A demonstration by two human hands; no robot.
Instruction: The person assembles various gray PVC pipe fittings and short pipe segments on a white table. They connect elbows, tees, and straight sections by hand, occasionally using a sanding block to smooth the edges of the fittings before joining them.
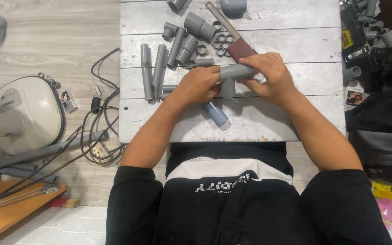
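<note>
Hands are working above the white plank table (pixel 296 45), left hand (pixel 198 85) and right hand (pixel 268 75) both clamping fingers around a grey pipe tee (pixel 233 75), seemingly onto a short pipe (pixel 215 113); uneven pressure could be cocking the joint.

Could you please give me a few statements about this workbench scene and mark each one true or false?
1. Both hands, left hand and right hand, hold a grey tee fitting. True.
2. The work surface is a white plank table. True.
3. The small grey rings lie on the floor. False: they lie on the table, beside the maroon sanding block.
4. A short blue-grey pipe piece lies on the table below the hands. True.
5. The straight grey pipe lengths lie to the right of the hands. False: they lie to the left.
</note>
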